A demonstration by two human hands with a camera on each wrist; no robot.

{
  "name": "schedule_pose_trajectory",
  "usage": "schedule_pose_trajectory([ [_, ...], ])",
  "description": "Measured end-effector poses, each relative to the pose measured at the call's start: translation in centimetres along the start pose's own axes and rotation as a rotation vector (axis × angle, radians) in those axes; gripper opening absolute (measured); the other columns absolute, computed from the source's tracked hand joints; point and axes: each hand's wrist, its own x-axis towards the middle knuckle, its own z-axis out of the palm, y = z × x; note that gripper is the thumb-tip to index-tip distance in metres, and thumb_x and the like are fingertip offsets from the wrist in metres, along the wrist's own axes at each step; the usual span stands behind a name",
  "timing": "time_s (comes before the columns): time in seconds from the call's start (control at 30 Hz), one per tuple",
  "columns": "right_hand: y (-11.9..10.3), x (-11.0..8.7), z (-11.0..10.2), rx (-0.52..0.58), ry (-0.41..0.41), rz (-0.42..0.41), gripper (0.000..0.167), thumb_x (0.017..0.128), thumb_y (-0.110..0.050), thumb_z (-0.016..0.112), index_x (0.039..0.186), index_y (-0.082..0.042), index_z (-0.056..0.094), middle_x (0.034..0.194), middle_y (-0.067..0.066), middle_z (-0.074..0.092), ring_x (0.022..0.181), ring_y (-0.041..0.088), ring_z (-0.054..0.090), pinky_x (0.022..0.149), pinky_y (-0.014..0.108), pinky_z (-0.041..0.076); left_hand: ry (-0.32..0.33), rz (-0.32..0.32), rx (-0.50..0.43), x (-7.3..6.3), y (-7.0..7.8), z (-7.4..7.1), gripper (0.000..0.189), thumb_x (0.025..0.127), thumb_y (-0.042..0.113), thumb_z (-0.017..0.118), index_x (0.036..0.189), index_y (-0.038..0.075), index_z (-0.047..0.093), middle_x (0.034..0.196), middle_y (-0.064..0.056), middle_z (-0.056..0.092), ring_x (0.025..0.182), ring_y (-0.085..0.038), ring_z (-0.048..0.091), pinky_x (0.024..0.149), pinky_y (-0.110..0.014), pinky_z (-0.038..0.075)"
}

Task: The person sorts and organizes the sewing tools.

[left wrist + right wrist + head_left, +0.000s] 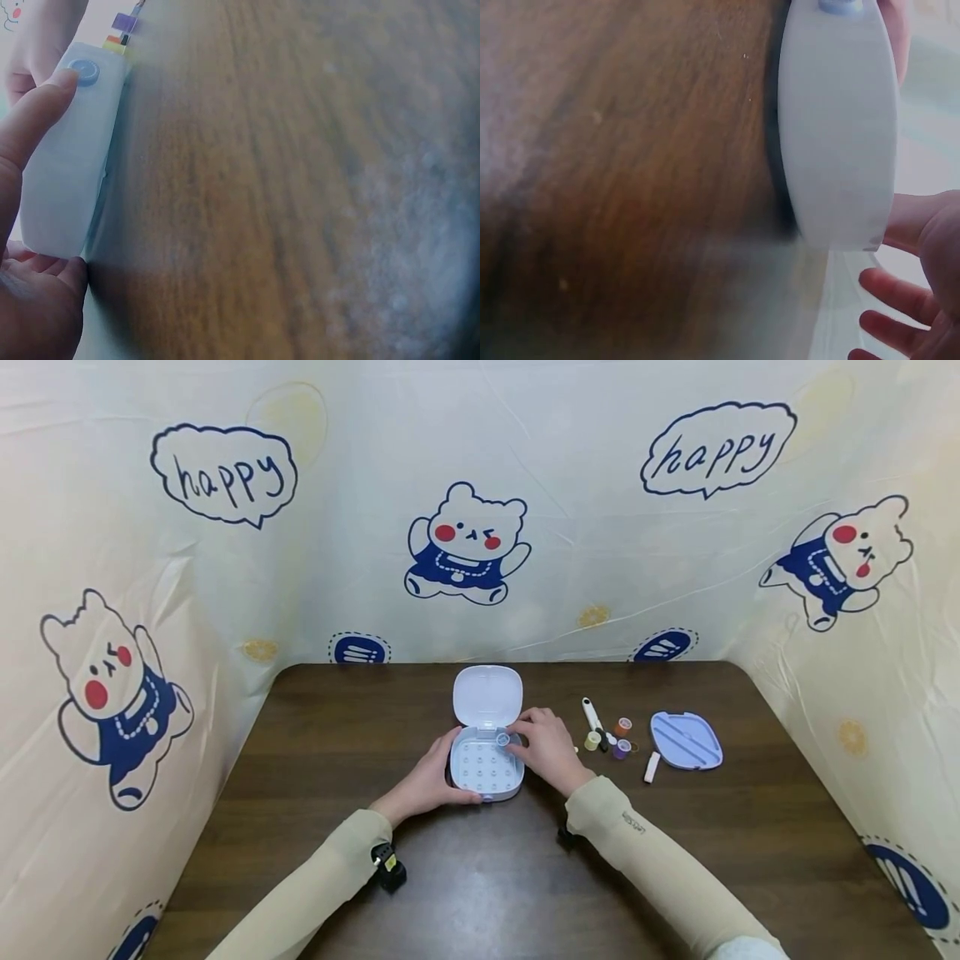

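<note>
A rounded, white plastic box (487, 767) stands at the centre of the head view, its pale lid (487, 693) raised behind it and rows of small pegs on its inner floor. Above its upper right corner is a small, round, translucent spool (502, 740), pinched between the thumb and forefinger of the right hand (552, 750). The left hand (432, 783) grips the box, its fingers along the left side and its thumb at the front wall beside a round, bluish button (85, 71).

Right of centre lie a slim, white-and-black tool (592, 713), with a yellow spool (592, 741), an orange spool (623, 726) and a purple spool (622, 748) near it. Farther right, a short white stick (652, 767) lies just beside a lavender, rounded plastic tray (672, 727). All rest on a dark brown, wood-grained desk (487, 877). Beige sleeves (667, 868) enter at the lower edge; a pale cloth (585, 527) printed with bears hangs behind.
</note>
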Motion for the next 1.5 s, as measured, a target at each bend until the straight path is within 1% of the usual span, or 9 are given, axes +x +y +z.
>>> schedule_pose_trajectory([
  [0.17, -0.4, 0.0, -0.3, -0.057, -0.020, 0.004, 0.023, 0.090, -0.026, 0.084, 0.111, -0.016, 0.082, 0.119, 0.009, 0.067, 0.117, 0.030, 0.055, 0.099, 0.048, 0.046, -0.002, -0.004, 0.016, 0.0, 0.0, 0.0, 0.127, 0.074, 0.042, 0.096, 0.167, 0.009, 0.015, 0.165, -0.018, 0.029, 0.146, -0.033, 0.038, 0.119, -0.054, 0.034],
  [0.4, -0.7, -0.1, -0.4, -0.073, -0.014, 0.000, 0.023, 0.091, -0.025, 0.084, 0.112, -0.015, 0.082, 0.121, 0.011, 0.066, 0.117, 0.031, 0.056, 0.098, 0.049, 0.048, -0.005, -0.010, 0.008, 0.1, 0.0, 0.0, 0.126, 0.074, 0.043, 0.095, 0.166, 0.011, 0.015, 0.165, -0.018, 0.028, 0.145, -0.033, 0.039, 0.119, -0.055, 0.034],
  [0.63, -1.0, -0.1, -0.3, -0.161, -0.014, -0.011, 0.026, 0.092, -0.028, 0.082, 0.116, -0.017, 0.082, 0.125, 0.011, 0.066, 0.118, 0.030, 0.056, 0.100, 0.049, 0.048, -0.003, -0.021, 0.017, 0.2, 0.1, 0.0, 0.126, 0.075, 0.045, 0.095, 0.166, 0.012, 0.015, 0.165, -0.018, 0.028, 0.145, -0.033, 0.039, 0.119, -0.055, 0.034],
  [0.83, -1.4, -0.2, -0.3, -0.141, -0.040, 0.000, 0.029, 0.094, -0.024, 0.081, 0.120, -0.013, 0.080, 0.126, 0.015, 0.067, 0.115, 0.031, 0.059, 0.099, 0.047, 0.052, -0.004, -0.028, 0.025, 0.1, 0.3, -0.1, 0.126, 0.074, 0.045, 0.095, 0.166, 0.012, 0.015, 0.165, -0.017, 0.028, 0.146, -0.033, 0.039, 0.119, -0.055, 0.034],
  [1.0, -1.6, -0.3, -0.4, -0.112, -0.055, 0.011, 0.030, 0.094, -0.021, 0.080, 0.122, -0.010, 0.078, 0.128, 0.017, 0.066, 0.116, 0.032, 0.059, 0.101, 0.047, 0.052, -0.003, -0.025, 0.022, 0.0, 0.2, 0.0, 0.126, 0.075, 0.045, 0.095, 0.166, 0.012, 0.015, 0.165, -0.017, 0.029, 0.145, -0.032, 0.039, 0.119, -0.055, 0.034],
  [1.17, -1.6, -0.3, -0.5, -0.100, -0.058, 0.019, 0.030, 0.094, -0.021, 0.081, 0.122, -0.010, 0.078, 0.128, 0.016, 0.065, 0.117, 0.031, 0.059, 0.101, 0.047, 0.052, -0.004, -0.024, 0.025, 0.0, 0.1, -0.1, 0.126, 0.075, 0.045, 0.095, 0.166, 0.013, 0.015, 0.165, -0.017, 0.029, 0.145, -0.032, 0.040, 0.119, -0.055, 0.034],
  [1.33, -1.6, -0.3, -0.6, -0.088, -0.043, 0.014, 0.029, 0.093, -0.020, 0.081, 0.120, -0.010, 0.078, 0.128, 0.017, 0.065, 0.116, 0.032, 0.060, 0.100, 0.047, 0.053, -0.005, -0.018, 0.017, 0.1, 0.1, -0.1, 0.126, 0.075, 0.045, 0.095, 0.166, 0.012, 0.015, 0.165, -0.018, 0.029, 0.145, -0.033, 0.040, 0.119, -0.055, 0.034],
  [1.5, -1.5, -0.4, -0.6, -0.090, -0.044, 0.020, 0.028, 0.094, -0.021, 0.080, 0.120, -0.011, 0.077, 0.129, 0.016, 0.065, 0.116, 0.032, 0.061, 0.099, 0.048, 0.053, -0.007, -0.011, 0.011, 0.1, 0.0, -0.1, 0.126, 0.074, 0.045, 0.095, 0.166, 0.012, 0.015, 0.164, -0.018, 0.029, 0.144, -0.032, 0.040, 0.119, -0.055, 0.034],
])
